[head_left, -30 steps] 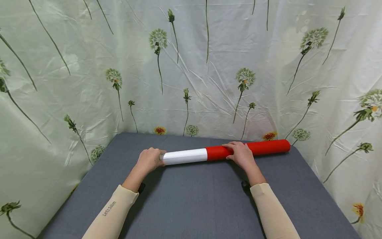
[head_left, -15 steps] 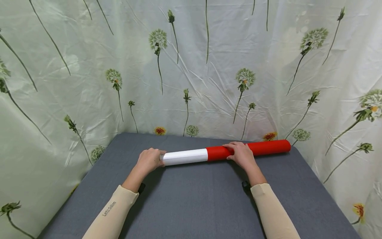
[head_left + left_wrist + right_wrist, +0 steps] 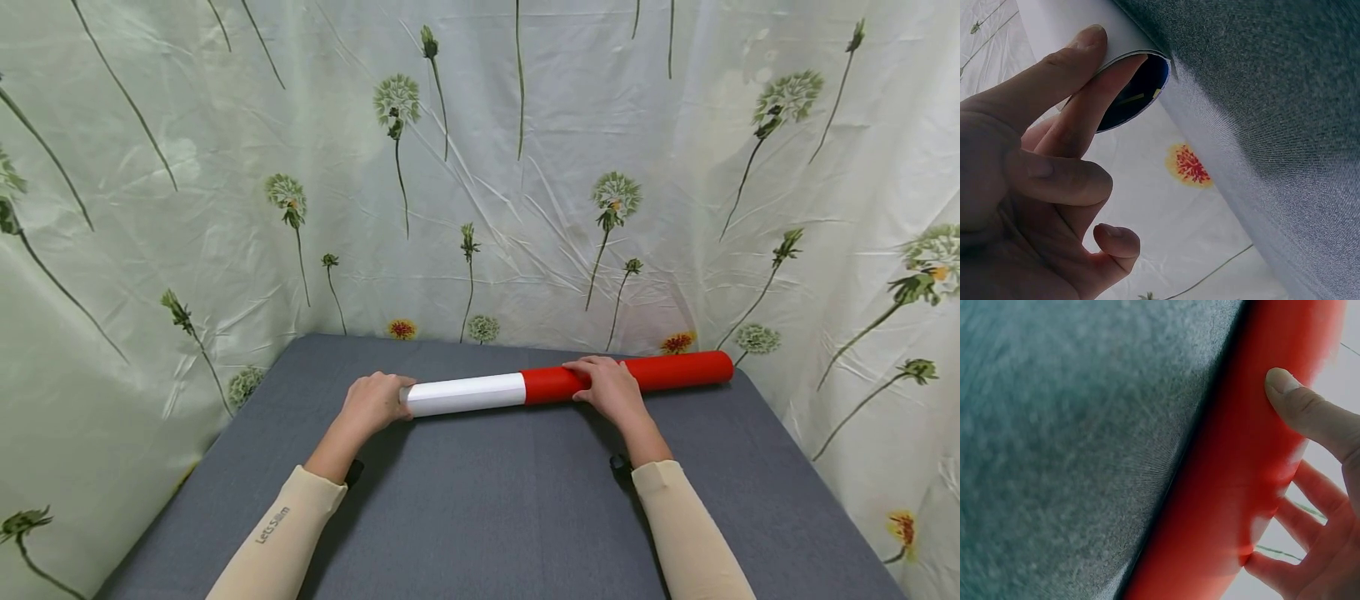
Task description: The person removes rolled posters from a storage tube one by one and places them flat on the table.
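Observation:
A white rolled-up sheet (image 3: 467, 394), dark blue inside, runs into the left end of a red tube (image 3: 678, 372). My left hand (image 3: 373, 397) pinches the roll's left end. In the left wrist view, the thumb lies on the outside of the white roll (image 3: 1072, 19) and the index finger reaches into its hollow end; the other fingers curl free. My right hand (image 3: 612, 390) grips the red tube around its middle. In the right wrist view, its thumb presses the near side of the red tube (image 3: 1222, 456) and the fingertips touch the far side.
The tube and roll lie across the far part of a table with a grey cloth (image 3: 480, 508). Behind and at both sides hangs a pale curtain (image 3: 525, 208) printed with dandelions. The tube's right end lies close to the table's back right corner.
The red tube has slid slightly right with my right hand. My left hand has shifted a little left, and slightly more of the white roll shows.

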Tool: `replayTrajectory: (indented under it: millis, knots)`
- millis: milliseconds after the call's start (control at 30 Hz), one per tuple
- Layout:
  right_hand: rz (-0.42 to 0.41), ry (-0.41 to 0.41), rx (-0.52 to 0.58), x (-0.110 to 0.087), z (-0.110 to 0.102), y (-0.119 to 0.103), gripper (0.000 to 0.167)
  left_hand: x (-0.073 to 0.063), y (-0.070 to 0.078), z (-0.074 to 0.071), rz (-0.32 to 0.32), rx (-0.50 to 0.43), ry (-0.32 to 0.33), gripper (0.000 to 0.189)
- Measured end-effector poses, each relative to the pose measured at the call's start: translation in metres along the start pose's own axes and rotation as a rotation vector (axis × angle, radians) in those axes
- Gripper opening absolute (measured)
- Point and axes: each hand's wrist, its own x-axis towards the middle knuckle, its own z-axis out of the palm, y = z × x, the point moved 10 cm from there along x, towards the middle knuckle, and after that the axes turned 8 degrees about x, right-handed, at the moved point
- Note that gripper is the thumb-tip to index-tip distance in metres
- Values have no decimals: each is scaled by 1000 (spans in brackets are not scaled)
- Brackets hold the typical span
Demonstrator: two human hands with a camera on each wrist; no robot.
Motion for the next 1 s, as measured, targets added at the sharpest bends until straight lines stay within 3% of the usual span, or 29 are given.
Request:
replayTrajectory:
  millis: [1000]
  knots:
    - [22, -6, 22, -1, -3, 8, 58, -1, -4, -2, -15, -18, -36, 53]
